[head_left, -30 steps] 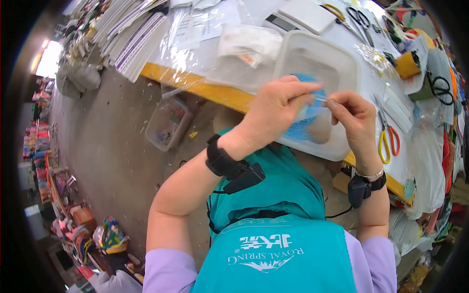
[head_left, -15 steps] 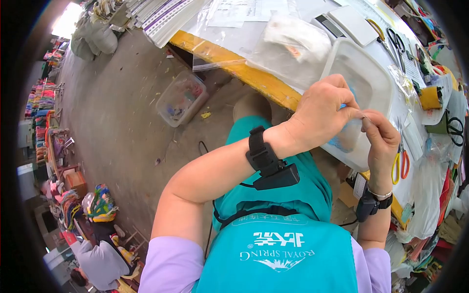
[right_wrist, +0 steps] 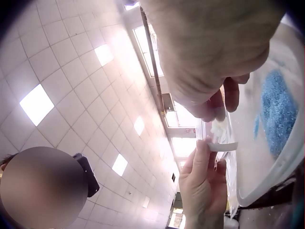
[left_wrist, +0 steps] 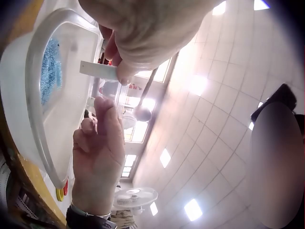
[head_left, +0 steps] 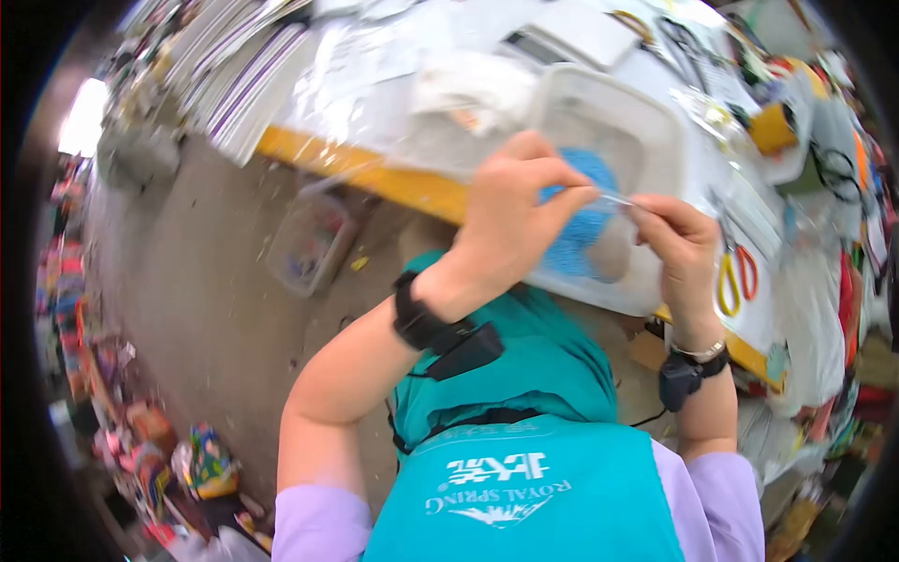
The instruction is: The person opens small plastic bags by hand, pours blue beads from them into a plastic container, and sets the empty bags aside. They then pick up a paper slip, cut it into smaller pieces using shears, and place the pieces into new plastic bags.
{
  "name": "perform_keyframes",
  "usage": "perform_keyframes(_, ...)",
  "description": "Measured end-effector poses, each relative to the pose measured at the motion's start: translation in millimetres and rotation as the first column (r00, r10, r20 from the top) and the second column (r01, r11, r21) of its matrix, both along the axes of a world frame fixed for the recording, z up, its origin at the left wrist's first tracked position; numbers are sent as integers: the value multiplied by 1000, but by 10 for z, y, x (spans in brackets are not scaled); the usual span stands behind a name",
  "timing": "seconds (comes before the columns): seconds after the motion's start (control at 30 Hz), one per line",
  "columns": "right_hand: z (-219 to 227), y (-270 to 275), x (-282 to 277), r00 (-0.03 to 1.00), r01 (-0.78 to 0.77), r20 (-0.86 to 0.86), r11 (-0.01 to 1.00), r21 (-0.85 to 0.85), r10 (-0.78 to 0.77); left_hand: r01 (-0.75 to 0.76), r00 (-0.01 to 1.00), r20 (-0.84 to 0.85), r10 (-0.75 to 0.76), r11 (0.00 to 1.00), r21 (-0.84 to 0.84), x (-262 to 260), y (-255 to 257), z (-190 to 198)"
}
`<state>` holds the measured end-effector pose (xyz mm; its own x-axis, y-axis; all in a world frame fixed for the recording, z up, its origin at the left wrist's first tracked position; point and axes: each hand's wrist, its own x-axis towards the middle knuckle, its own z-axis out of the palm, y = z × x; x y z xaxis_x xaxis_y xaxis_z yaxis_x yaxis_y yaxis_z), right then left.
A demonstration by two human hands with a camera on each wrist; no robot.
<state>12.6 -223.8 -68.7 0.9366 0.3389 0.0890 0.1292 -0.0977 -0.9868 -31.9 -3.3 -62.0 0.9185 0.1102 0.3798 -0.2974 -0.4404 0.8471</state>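
My left hand (head_left: 515,206) pinches a short white strip (left_wrist: 97,70) between thumb and fingers; its free end sticks out past the fingertips in both wrist views. Facing it, my right hand (head_left: 679,239) pinches with thumb and forefinger. A thin, clear, whitish piece (head_left: 613,199) spans the small gap between the fingertips, and its exact kind I cannot tell. Both hands are raised over a translucent plastic tub (head_left: 667,140). Inside the tub lies a heap of small blue beads (head_left: 582,234), partly hidden behind my left hand.
Scissors (head_left: 728,286) with yellow and red handles lie right of the tub. A flat white scale (head_left: 581,33) stands behind it, and a white plastic bag (head_left: 478,80) lies to its left. Below the table's yellow edge (head_left: 375,173) a clear box (head_left: 309,244) sits on the floor.
Half a second ago my fingertips met over the tub's near right part; now they are apart with the whitish piece between them. The head view has swung, shifting the table leftward and down.
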Motion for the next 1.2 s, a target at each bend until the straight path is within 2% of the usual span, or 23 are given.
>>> perform_keyframes(0.03, 11, 4, 3, 1000, 15, -3, 1000, 24, -15, 12, 1000, 5, -12, 1000, 10, -2, -10, -2)
perform_keyframes(0.13, 138, -41, 43, 980, -1, -199, 1000, 20, 5, 58, 998, -6, -58, 998, 2, 42, -9, 62)
perform_keyframes(0.23, 256, -97, 197, 991, 37, -129, 993, 114, -22, 68, 997, -16, -71, 991, -119, 98, -99, 103)
perform_keyframes(0.27, 303, -169, 296, 996, 61, -79, 989, 133, -51, 64, 998, -16, -68, 983, -175, 119, -130, 108)
perform_keyframes(0.37, 466, -384, 635, 976, 144, 129, 963, 229, -177, 123, 990, -61, -131, 985, -117, 132, -91, -4)
perform_keyframes(0.47, 519, -611, 946, 893, 200, 369, 961, 190, -259, 185, 978, -103, -183, 983, 10, 120, -54, -70)
perform_keyframes(0.53, 472, -766, 1001, 837, 324, 502, 937, -132, -219, 200, 972, -132, -193, 979, 41, 104, -83, -54)
perform_keyframes(0.6, 364, -896, 988, 767, 456, 614, 832, -317, -186, 195, 966, -174, -189, 981, 18, 78, -117, 26)
perform_keyframes(0.7, 133, -1171, 825, 903, 368, 416, 688, -626, -106, 192, 959, -211, -187, 981, 1, 71, -113, 42)
perform_keyframes(0.8, -117, -1223, 480, 956, 283, 273, 603, -746, -111, 255, 954, -198, -223, 955, 150, 68, -82, -20)
perform_keyframes(0.9, -293, -1127, 192, 903, 399, 426, 478, -782, -57, 320, 944, -95, -316, 810, 492, 23, -83, -90)
perform_keyframes(1.0, -437, -1129, 138, 864, 460, 499, 516, -723, -71, 304, 949, -137, -282, 716, 629, -42, -134, -99)
perform_keyframes(1.13, -481, -1213, 156, 847, 485, 519, 564, -669, -113, 297, 954, -158, -256, 716, 632, -103, -149, -78)
perform_keyframes(1.2, -376, -1276, 217, 745, 594, 651, 591, -546, -147, 315, 948, -179, -262, 715, 624, -111, -147, -41)
